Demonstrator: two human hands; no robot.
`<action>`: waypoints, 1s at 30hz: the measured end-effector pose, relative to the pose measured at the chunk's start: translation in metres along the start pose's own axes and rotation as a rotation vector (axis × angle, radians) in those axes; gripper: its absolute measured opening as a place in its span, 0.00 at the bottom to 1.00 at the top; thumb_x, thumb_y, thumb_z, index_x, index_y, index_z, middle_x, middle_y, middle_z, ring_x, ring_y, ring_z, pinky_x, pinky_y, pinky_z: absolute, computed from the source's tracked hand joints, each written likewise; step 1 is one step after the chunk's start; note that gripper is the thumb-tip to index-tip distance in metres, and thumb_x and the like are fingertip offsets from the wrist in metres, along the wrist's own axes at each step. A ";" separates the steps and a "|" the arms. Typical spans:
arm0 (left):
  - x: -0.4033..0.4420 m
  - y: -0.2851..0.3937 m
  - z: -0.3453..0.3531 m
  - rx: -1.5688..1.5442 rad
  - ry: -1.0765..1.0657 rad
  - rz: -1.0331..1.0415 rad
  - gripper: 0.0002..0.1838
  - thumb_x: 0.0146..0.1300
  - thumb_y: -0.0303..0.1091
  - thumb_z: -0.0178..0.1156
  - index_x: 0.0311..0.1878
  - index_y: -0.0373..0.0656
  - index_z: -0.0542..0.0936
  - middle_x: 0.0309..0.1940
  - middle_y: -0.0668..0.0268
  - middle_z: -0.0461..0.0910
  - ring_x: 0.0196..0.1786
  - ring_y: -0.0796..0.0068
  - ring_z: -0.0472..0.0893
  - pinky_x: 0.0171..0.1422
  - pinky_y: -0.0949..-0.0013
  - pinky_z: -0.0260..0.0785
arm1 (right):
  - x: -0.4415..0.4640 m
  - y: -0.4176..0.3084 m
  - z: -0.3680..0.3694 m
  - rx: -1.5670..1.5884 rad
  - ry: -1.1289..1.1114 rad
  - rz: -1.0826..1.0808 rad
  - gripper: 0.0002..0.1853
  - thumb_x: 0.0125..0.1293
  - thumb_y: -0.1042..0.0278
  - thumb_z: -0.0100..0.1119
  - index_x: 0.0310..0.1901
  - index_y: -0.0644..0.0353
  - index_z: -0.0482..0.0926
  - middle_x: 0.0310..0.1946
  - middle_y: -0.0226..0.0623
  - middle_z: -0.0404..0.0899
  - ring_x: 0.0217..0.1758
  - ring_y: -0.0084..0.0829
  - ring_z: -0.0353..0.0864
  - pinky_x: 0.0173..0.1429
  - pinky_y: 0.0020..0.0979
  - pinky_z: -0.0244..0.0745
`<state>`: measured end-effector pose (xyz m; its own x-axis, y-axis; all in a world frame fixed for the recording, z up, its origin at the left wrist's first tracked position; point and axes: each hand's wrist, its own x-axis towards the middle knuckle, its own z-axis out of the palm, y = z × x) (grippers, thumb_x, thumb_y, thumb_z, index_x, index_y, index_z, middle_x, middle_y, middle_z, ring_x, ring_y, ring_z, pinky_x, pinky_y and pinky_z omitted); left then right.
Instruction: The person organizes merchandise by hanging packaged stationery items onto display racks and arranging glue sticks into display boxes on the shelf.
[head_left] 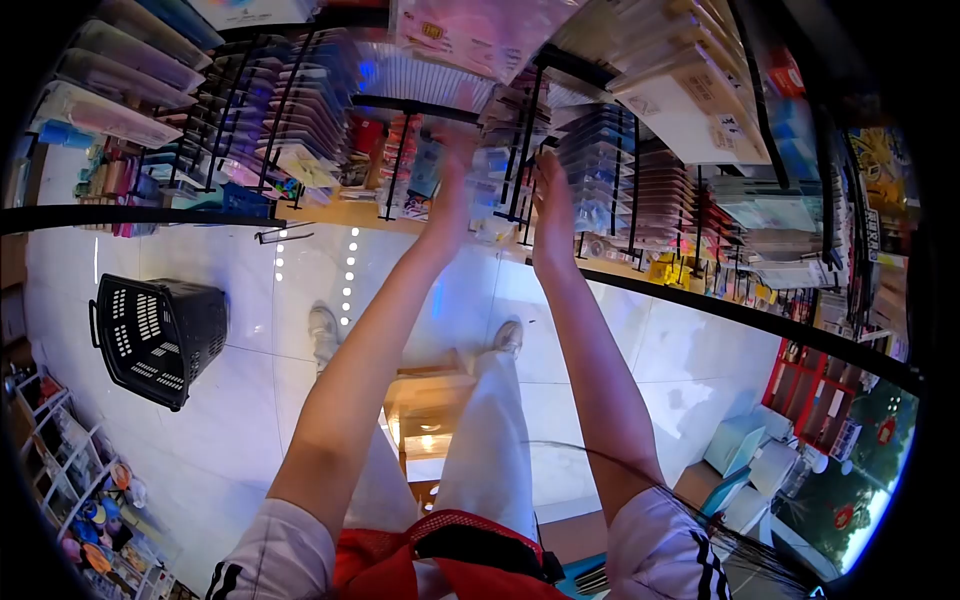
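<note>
Reaching with left hand [453, 195] and right hand [554, 210] apart, seemingly mid-work, among hanging packets [597, 170] around both; impossible to tell grip or share finished, with rows left beside right hand.

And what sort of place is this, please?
Probably a shop, perhaps selling small goods: flat plastic packets hang in rows on thin black rods, and a black perforated plastic shopping basket is on the pale tiled floor.
</note>
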<state>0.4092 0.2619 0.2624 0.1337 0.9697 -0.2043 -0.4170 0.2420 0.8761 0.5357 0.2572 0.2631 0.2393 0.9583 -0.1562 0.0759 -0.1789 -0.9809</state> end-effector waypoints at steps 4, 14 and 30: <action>0.009 -0.017 0.000 0.069 -0.023 0.136 0.34 0.68 0.56 0.25 0.69 0.43 0.46 0.68 0.63 0.47 0.70 0.70 0.46 0.70 0.69 0.35 | -0.001 0.005 0.007 0.029 -0.063 -0.043 0.30 0.71 0.48 0.29 0.61 0.67 0.57 0.58 0.47 0.61 0.62 0.36 0.59 0.67 0.32 0.48; 0.034 -0.014 0.005 0.110 -0.014 0.240 0.28 0.68 0.47 0.32 0.65 0.38 0.52 0.63 0.57 0.55 0.65 0.67 0.56 0.67 0.69 0.45 | 0.016 0.014 0.014 -0.100 0.059 -0.120 0.28 0.71 0.50 0.30 0.58 0.69 0.60 0.55 0.49 0.60 0.61 0.40 0.57 0.65 0.32 0.48; 0.040 0.017 0.006 0.086 -0.114 0.034 0.27 0.71 0.45 0.29 0.67 0.38 0.51 0.62 0.61 0.57 0.66 0.74 0.53 0.68 0.70 0.42 | 0.016 -0.017 0.011 0.199 -0.072 0.057 0.39 0.66 0.36 0.27 0.68 0.60 0.44 0.70 0.41 0.42 0.73 0.35 0.41 0.71 0.40 0.33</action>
<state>0.4125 0.3049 0.2719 0.2237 0.9663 -0.1274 -0.3454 0.2008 0.9167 0.5273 0.2782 0.2762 0.1675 0.9625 -0.2134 -0.1298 -0.1930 -0.9726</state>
